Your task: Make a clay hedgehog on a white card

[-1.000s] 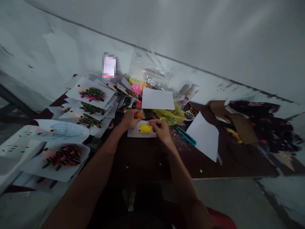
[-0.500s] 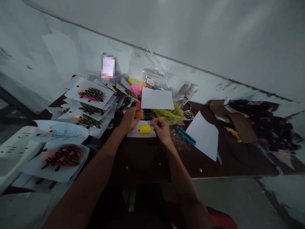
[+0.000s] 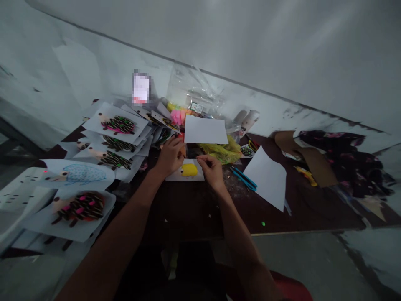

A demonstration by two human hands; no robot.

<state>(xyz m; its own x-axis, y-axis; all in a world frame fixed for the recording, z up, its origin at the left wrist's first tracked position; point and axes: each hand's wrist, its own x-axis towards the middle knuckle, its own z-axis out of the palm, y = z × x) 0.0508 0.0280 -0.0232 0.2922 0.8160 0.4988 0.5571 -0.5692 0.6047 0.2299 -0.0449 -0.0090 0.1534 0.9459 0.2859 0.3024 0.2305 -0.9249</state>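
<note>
yellow body piece [image 3: 189, 169] sits on the small white card [image 3: 200, 177], on the dark table [image 3: 184, 209], between the two hands. it's plump, looks soft, with an eye at its left end and small faint marks below. left hand [image 3: 170, 156] is over the card's upper left, fingers bent and loosely together; an orange piece [image 3: 184, 150] shows just past the fingertips, can't tell if they grip it or only lie next to it. right hand [image 3: 213, 169] is at the card's upper right corner, thumb and forefinger drawn close in a pinch; can't tell if the tips meet or have a small bit between them. looks like fine fingertip work at the right end of the yellow piece. to do it well, i'd let the left hand steady the card by its edge, off the face end, so the eye doesn't get smeared. keep the right pinch light and come in low; if the stuff is as soft as it looks, hard pressure will dent it. small presses beat one big push. the card is light, so a sideways drag would likely skid it. keep the right wrist clear of the blue-handled tool [image 3: 244, 178] and the yellow plastic bag [image 3: 230, 152] nearby. light is dim, so check placement before pressing.
</note>
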